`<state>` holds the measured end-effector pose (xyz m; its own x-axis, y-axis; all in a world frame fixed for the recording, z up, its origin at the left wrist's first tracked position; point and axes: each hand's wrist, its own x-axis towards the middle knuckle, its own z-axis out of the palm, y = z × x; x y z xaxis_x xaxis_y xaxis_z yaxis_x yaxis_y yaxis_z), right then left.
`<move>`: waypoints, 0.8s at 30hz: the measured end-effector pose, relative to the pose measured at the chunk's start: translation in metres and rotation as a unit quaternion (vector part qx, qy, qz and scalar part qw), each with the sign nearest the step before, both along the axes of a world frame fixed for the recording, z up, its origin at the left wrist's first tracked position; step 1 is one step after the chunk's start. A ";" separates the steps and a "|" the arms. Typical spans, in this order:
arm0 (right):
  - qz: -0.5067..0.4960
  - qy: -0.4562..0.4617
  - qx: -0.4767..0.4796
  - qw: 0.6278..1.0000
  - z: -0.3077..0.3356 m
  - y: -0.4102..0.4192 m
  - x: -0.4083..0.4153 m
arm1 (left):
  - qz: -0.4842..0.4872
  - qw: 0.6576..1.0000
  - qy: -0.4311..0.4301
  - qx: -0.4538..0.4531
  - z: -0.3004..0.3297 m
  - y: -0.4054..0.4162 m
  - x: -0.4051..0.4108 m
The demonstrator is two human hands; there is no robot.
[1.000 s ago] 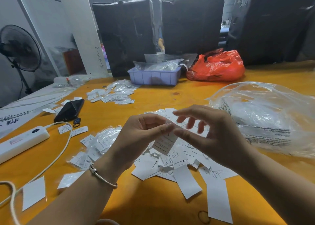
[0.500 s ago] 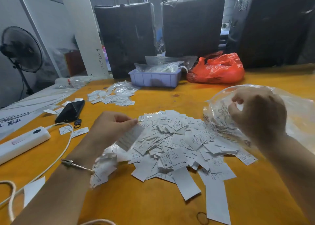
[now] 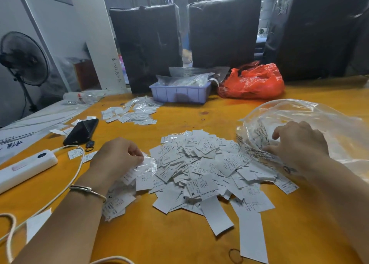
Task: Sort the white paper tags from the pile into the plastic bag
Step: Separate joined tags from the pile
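Observation:
A pile of white paper tags [image 3: 201,169] printed with sizes lies in the middle of the orange table. At the pile's left edge my left hand [image 3: 115,159] curls its fingers on a small clear plastic bag [image 3: 147,163] with tags inside. A big clear plastic bag [image 3: 311,123] lies to the right of the pile. My right hand [image 3: 297,145] grips the printed rim of that big bag at its mouth, next to the pile.
A black phone [image 3: 81,131], a white power strip [image 3: 26,168] and its cable lie at the left. Further back sit more tags in small bags [image 3: 131,112], a lilac tray [image 3: 179,92] and a red bag [image 3: 253,82]. Black wrapped bundles stand behind; a fan [image 3: 24,59] far left.
My hands, together over the pile holding one tag, have parted. The left hand went down left to the small bag; the right went to the big bag's mouth and lowered onto its rim.

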<state>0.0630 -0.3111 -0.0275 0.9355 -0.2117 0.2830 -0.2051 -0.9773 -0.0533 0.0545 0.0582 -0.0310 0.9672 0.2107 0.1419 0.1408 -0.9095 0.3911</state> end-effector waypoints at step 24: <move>0.271 -0.240 0.453 0.815 0.011 0.024 -0.016 | -0.217 0.955 -0.136 -0.151 0.001 -0.052 -0.021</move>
<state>0.0471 -0.2871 -0.0162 0.7889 -0.1300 0.6006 0.5002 -0.4319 -0.7505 0.0337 0.0061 -0.0304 0.9090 -0.1310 0.3956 -0.3675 -0.6997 0.6127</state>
